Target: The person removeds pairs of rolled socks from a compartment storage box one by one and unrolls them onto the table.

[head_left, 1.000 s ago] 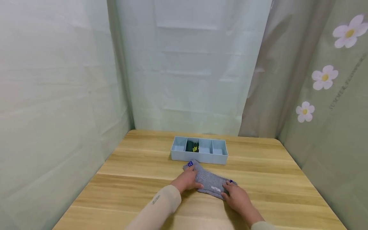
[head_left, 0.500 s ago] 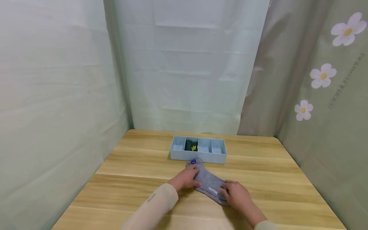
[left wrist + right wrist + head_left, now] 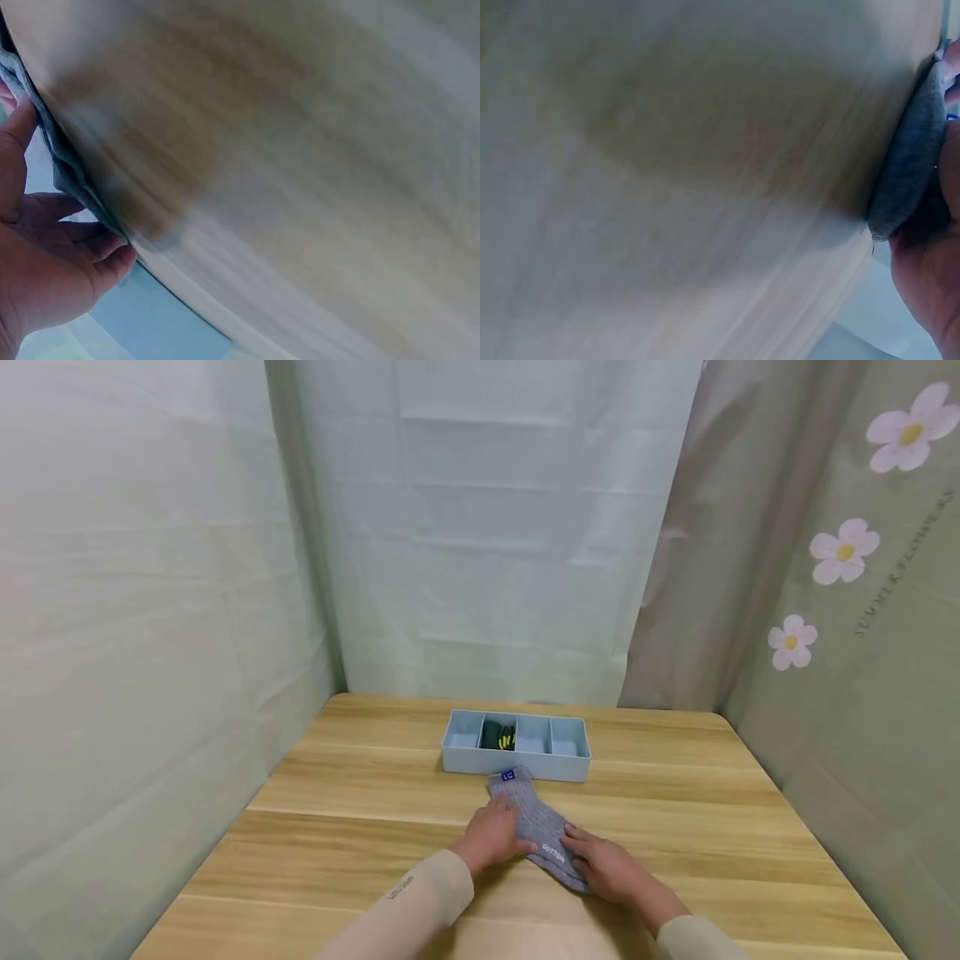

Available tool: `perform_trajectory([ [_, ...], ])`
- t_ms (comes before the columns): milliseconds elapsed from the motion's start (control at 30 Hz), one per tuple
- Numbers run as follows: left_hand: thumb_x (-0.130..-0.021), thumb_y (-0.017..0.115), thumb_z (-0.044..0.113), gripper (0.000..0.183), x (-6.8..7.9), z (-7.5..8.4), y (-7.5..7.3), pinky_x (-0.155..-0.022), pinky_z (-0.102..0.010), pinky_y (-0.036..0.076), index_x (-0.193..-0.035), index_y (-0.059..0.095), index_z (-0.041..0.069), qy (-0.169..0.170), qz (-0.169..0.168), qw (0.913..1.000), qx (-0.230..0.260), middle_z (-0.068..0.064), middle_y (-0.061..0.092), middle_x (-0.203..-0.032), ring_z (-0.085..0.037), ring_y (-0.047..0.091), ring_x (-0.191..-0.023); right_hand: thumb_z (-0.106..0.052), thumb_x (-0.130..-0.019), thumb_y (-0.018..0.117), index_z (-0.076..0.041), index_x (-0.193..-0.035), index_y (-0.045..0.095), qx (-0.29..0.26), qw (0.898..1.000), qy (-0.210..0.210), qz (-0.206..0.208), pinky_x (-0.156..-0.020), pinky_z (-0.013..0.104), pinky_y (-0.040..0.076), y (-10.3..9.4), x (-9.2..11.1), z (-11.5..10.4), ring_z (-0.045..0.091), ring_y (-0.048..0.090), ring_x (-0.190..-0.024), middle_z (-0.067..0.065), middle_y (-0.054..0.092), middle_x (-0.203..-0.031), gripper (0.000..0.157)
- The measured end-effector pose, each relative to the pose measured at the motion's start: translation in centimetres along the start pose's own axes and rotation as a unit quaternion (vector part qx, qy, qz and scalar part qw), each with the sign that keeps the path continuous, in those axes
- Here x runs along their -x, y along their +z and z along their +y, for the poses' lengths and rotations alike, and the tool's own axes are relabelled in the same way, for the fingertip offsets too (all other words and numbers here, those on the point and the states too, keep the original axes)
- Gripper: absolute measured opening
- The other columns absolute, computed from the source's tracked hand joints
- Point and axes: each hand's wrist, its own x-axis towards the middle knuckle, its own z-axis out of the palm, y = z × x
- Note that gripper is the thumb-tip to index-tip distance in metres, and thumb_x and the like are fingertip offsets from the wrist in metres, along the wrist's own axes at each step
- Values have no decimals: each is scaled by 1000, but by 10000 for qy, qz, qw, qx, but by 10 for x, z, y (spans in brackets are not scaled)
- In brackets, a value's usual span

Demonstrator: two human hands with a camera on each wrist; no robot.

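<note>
Grey sock swung round to a steeper slant, right fingers apparently straighter than half a second ago

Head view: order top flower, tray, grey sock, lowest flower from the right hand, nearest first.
From the right hand:
1. Grey sock: touching it.
2. Tray: ahead and left, on the table.
3. Lowest flower: on the right curtain.
4. Top flower: same curtain, higher.

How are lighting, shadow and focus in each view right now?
Head view: even light, lettering on the gray sock readable, soft shadows by the left hand and right hand. Left wrist view: table grain blurred, dark shadow near the hand. Right wrist view: table hazy, sock dim at the right edge.
</note>
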Motion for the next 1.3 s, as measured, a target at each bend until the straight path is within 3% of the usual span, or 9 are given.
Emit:
perform_trajectory([
  [167, -86, 70, 57, 82, -5, -5, -3, -108, -46, 40, -139, 53, -3, 135, -173, 9997, -85, -22, 47, -146, -34, 44, -136, -3, -92, 65, 9, -129, 60, -109, 9995, 292, 53, -98, 55, 45, 2, 0, -7, 44, 55, -121, 28, 53, -137, 40],
  [367, -86, 70, 55, 79, -10, -10, -10, -111, -45, 36, -143, 51, 3, 113, -628, 9979, 59, -16, 44, -150, -31, 41, -139, -8, -91, 69, 8, -127, 62, -93, 9989, 465, 74, -96, 55, 46, 2, -1, -19, 44, 58, -117, 28, 56, -134, 41],
  [667, -85, 75, 50, 78, -17, -17, -19, -116, -48, 26, -146, 49, 10, 159, -1073, 9925, 568, -9, 39, -156, -25, 35, -143, -17, -85, 75, 4, -120, 68, 484, 9972, 480, 306, -88, 53, 52, 5, -4, -32, 41, 64, -107, 26, 63, -125, 41],
  [900, -83, 74, 43, 74, -22, -17, -17, -117, -52, 20, -146, 50, 11, 394, -1177, 9901, 649, -7, 38, -156, -22, 31, -145, -19, -80, 78, 4, -105, 71, 981, 9911, 821, 356, -73, 51, 55, 9, -9, -52, 40, 67, -86, 25, 67, -108, 35],
  [1033, -79, 72, 40, 76, -25, -16, -13, -117, -52, 20, -146, 50, 12, 581, -1119, 9907, 509, -5, 38, -157, -19, 30, -145, -23, -79, 79, -1, -89, 70, 1011, 9917, 725, 339, -63, 45, 53, 4, -14, -54, 31, 65, -72, 14, 68, -88, 26],
  [1133, -81, 72, 38, 73, -26, -16, -10, -117, -52, 20, -146, 50, 14, 738, -1032, 9905, 532, -4, 37, -157, -18, 30, -145, -20, -81, 78, -1, -92, 71, 909, 9920, 711, 509, -67, 45, 54, -1, -21, -47, 30, 66, -77, 13, 68, -88, 23],
  [1200, -82, 72, 36, 71, -24, -17, -9, -117, -52, 20, -145, 51, 13, 855, -922, 9904, 582, -6, 37, -157, -20, 30, -145, -16, -84, 76, 3, -105, 70, 890, 9916, 745, 571, -77, 47, 55, -3, -26, -38, 33, 67, -91, 18, 69, -103, 29],
  [1300, -85, 69, 39, 69, -19, -20, -7, -117, -49, 23, -145, 51, 9, 919, -721, 9905, 732, -10, 38, -156, -24, 33, -144, -11, -89, 71, 10, -124, 61, 863, 9933, 654, 415, -95, 51, 49, -3, -30, -25, 40, 59, -116, 27, 58, -130, 42],
])
